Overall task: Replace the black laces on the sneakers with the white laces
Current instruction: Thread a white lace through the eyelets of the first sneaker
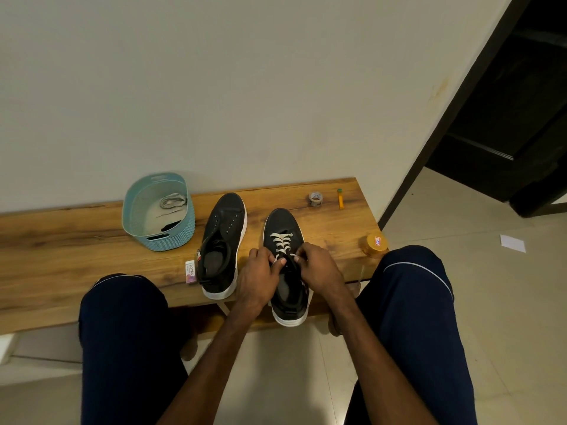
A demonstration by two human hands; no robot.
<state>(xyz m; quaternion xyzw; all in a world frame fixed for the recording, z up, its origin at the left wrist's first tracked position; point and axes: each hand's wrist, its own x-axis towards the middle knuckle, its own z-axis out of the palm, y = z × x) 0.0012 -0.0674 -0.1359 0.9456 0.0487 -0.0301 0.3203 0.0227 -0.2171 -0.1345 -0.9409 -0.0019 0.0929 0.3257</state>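
Both hands pinched the white lace at the upper eyelets of a black sneaker, left hand and right hand close together. That sneaker stood on a wooden bench, just beside an unlaced sneaker. Farther left, a teal basket held a spare lace and a black lace.

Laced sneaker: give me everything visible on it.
The laced sneaker is low-cut, with a black, fabric-looking upper on a white sole. It stands upright on the wooden bench, toe towards the wall, heel at the near edge. A white lace criss-crosses its lower eyelets; the upper ones are hidden. The left hand and right hand pinch the lace over the tongue.
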